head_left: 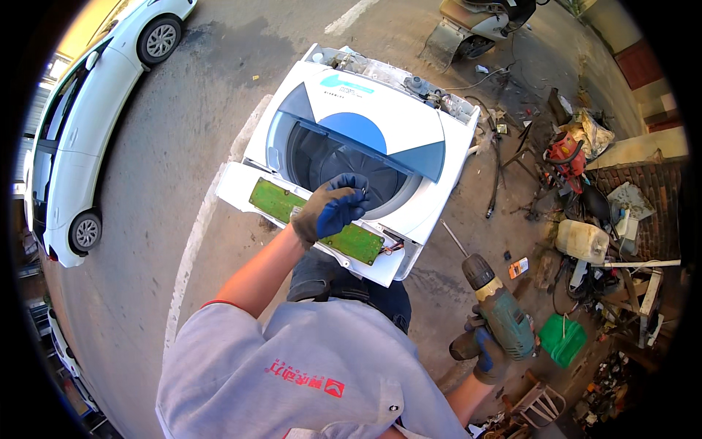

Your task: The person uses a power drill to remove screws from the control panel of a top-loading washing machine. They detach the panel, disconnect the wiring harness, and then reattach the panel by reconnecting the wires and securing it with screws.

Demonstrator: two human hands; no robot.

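A white top-loading washing machine [387, 103] stands before me, its drum [310, 157] showing below a blue-tinted lid [418, 160]. Its front panel [229, 183] is detached at the near edge, exposing a long green circuit board [355, 246] with wires at the right end. My left hand [334, 207], gloved, is over the board near the drum opening, fingers closed on something small at the fingertips that I cannot make out. At the lower right, my right hand [479, 350], also gloved, grips a green cordless drill [501, 313] with a long bit pointing up-left toward the machine's right corner.
A white car [102, 128] is parked at left and a scooter [475, 25] behind the machine. Clutter lines the right wall: a red machine [564, 157], beige jug [581, 243], green container [559, 340], hoses and scrap. A white painted line [194, 241] runs along the ground.
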